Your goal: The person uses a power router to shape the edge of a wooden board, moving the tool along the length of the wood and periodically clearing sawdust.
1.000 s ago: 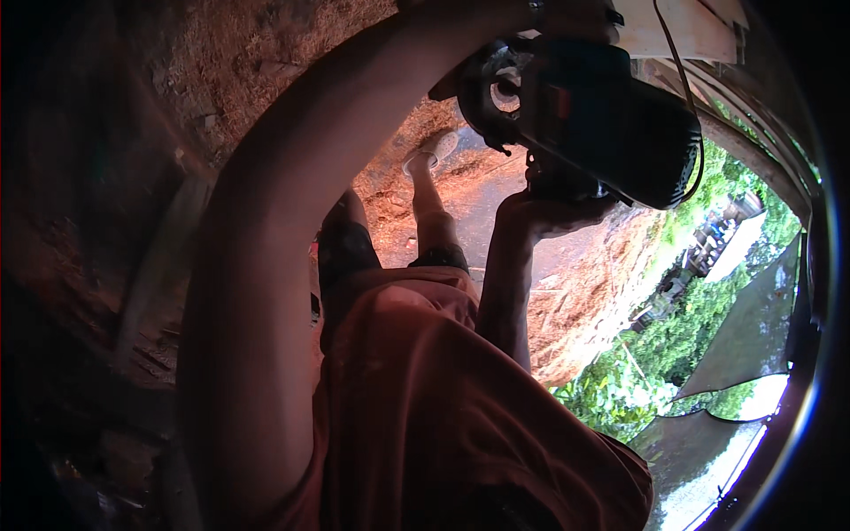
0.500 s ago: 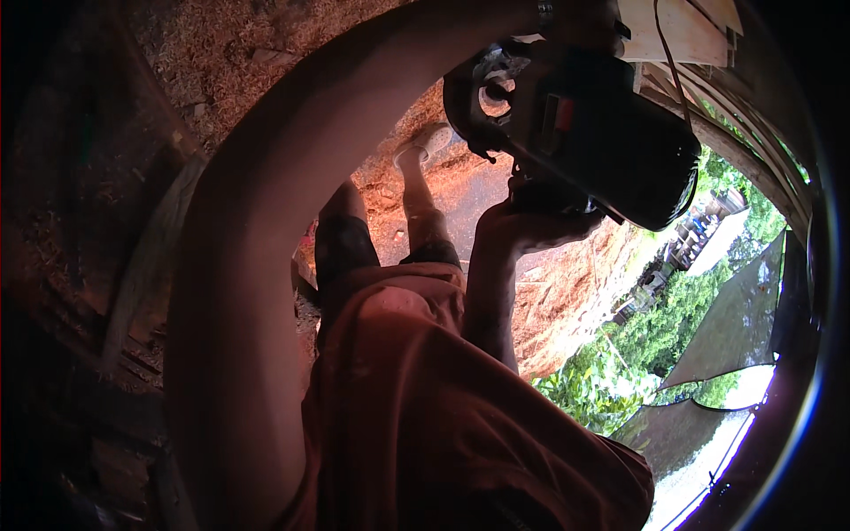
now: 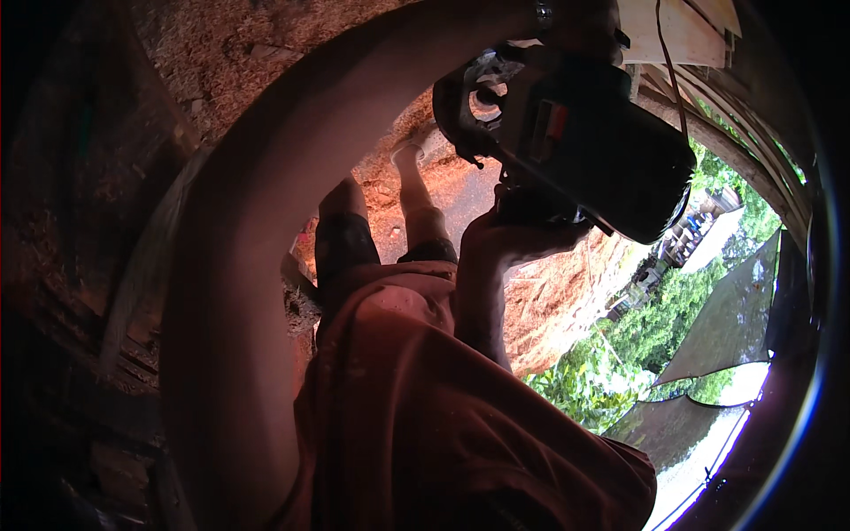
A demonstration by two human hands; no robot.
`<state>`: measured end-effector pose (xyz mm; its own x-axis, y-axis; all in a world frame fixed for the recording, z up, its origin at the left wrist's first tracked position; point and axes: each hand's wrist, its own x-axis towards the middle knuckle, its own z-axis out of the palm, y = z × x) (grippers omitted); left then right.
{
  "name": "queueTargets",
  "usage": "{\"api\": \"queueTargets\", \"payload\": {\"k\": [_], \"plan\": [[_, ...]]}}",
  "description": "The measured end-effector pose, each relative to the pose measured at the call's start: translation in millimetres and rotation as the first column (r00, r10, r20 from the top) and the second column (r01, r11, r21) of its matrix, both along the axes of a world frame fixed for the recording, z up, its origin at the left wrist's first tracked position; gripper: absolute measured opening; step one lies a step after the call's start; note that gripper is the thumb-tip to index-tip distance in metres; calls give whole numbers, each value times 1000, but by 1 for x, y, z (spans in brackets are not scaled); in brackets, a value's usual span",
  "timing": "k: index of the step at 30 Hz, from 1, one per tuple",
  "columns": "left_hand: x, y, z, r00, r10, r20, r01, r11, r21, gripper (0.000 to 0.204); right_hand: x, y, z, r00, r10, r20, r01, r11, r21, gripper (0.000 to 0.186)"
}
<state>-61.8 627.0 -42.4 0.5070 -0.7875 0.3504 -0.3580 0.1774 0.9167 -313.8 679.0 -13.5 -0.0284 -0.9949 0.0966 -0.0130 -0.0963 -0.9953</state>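
Note:
A dark power tool (image 3: 602, 146) with a bulky motor housing and a curved, open metal part at its left end is held up between my hands; its exact kind I cannot make out. My left arm arcs up from the lower left, and my left hand (image 3: 580, 31), in deep shadow with a band on its wrist, is closed on the tool's upper end. From below, my right hand (image 3: 522, 239) grips the tool's lower side, its fingers partly hidden by the housing.
Wood shavings (image 3: 239, 62) cover the ground around my feet. A thin cord (image 3: 670, 71) hangs beside the tool, near a pale board (image 3: 677, 35) and stacked wood strips (image 3: 753, 150) at the upper right. Dark sheets (image 3: 722, 327) hang in front of greenery on the right.
The power tool and my right hand have shifted slightly left and down. My left hand stays on the upper end.

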Motion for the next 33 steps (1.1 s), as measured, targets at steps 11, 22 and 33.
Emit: {"api": "queueTargets", "payload": {"k": [11,22,33], "plan": [[-1,3,13,989,13,145,3,994,-109,26,5,-22,-4,999,-15,31,16,999,-32,64],[4,-67,22,997,67,28,-67,997,31,26,6,-118,-20,1000,11,12,-9,991,-135,67],[13,-144,30,998,-24,-51,26,998,50,26,5,-210,-26,998,-5,70,16,987,-162,71]]}}
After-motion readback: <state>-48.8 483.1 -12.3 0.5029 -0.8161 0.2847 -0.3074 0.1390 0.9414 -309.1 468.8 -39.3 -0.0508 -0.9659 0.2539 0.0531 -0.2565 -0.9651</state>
